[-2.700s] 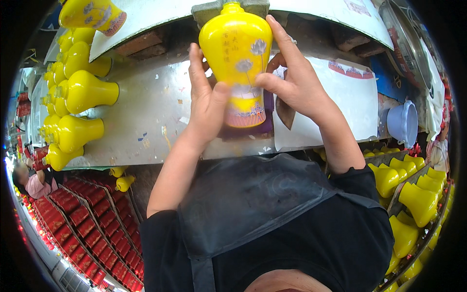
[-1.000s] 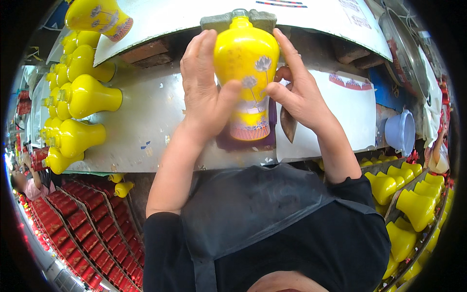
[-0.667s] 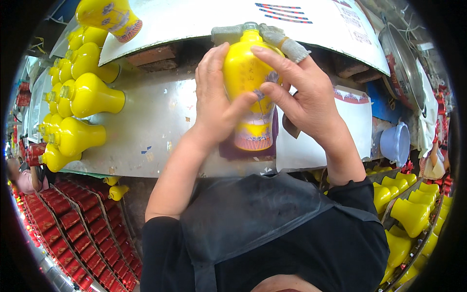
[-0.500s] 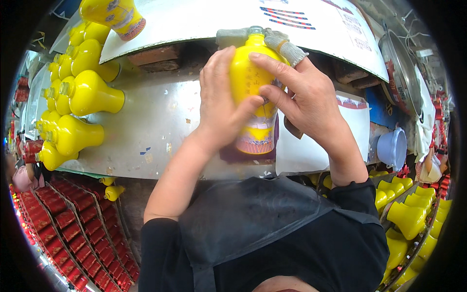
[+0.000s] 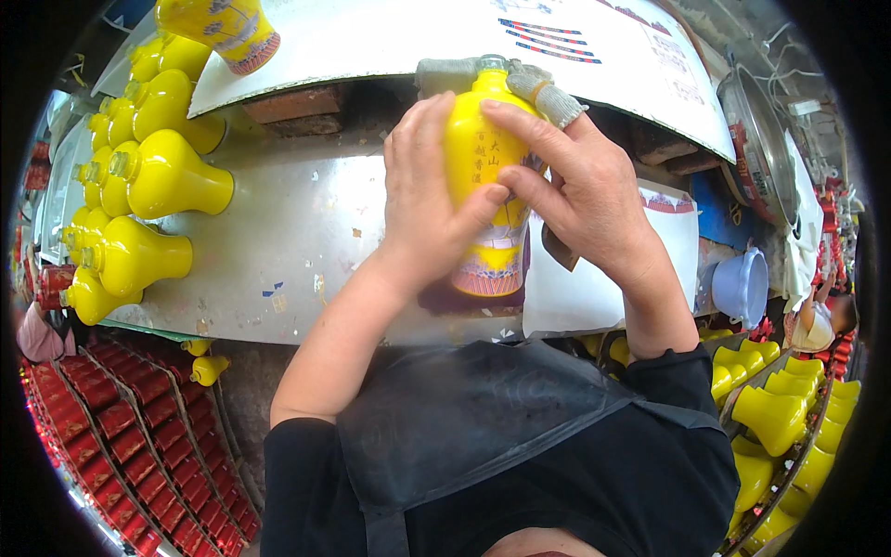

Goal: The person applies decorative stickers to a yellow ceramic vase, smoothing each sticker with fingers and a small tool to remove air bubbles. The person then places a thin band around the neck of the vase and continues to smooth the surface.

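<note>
A glossy yellow bottle [image 5: 474, 148] with dark lettering and a purple and pink floral band near its base lies over the metal worktop, its neck pointing away from me. My left hand [image 5: 422, 190] is closed round its left side, palm against the glass. My right hand [image 5: 594, 176] grips the right side, with the thumb and a finger pressed on the front. Grey knitted cloth [image 5: 555, 100] covers one fingertip of that hand. A brown flat piece [image 5: 560, 249] pokes out under the right palm; what it is I cannot make out. A dark purple pad [image 5: 445, 299] lies beneath the bottle.
Plain yellow bottles [image 5: 176, 174] lie in rows on the left. A decorated bottle [image 5: 227, 32] rests on the raised white board [image 5: 371, 46], beside decal strips [image 5: 549, 42]. At right are a white sheet [image 5: 575, 302], a bluish tub [image 5: 741, 286] and more bottles [image 5: 770, 418]. Red racks [image 5: 139, 436] stand lower left.
The bottle has turned slightly in my hands, so more of its lettering shows between them. Both hands keep their hold in nearly the same place.
</note>
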### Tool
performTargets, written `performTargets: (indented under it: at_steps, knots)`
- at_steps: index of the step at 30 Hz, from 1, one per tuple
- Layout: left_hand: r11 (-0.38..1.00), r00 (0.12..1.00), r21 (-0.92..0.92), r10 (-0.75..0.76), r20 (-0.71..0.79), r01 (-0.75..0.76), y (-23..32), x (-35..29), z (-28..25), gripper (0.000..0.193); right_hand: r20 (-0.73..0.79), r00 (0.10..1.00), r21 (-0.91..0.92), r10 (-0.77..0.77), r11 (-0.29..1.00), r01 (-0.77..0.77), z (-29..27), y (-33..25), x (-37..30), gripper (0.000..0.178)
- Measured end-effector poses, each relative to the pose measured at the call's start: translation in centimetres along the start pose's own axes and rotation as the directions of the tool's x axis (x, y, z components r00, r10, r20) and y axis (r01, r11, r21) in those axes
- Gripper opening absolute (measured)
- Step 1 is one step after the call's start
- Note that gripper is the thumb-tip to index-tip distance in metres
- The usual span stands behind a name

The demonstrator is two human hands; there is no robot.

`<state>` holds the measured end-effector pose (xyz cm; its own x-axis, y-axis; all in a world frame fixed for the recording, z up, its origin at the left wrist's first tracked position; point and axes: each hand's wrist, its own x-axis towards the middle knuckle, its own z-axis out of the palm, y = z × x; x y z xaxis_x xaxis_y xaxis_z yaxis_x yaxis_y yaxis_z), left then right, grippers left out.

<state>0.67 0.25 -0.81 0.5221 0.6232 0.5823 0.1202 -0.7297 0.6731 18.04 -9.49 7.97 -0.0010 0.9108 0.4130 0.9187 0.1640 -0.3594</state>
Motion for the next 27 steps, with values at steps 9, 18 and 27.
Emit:
performTargets:
  at_steps: [9,18,27]
  knots:
    - [1.0,1.0,0.021,0.005,-0.019,-0.004,0.3,0.1,-0.2,0.088,0.26,0.802,0.849,0.538,0.268,-0.455,-3.3,3.2,2.2,0.032]
    - [0.998,0.999,0.068,0.012,-0.042,-0.009,0.3,-0.1,0.0,0.09,-0.092,0.981,-0.111,-0.171,0.981,0.16,-2.6,-0.6,3.7,0.033]
    - [0.611,0.862,-0.666,-0.497,0.097,0.428,2.1,0.0,-0.7,0.064,-0.022,0.782,-0.109,-0.623,0.779,0.617,-1.2,-2.0,-0.7,0.028]
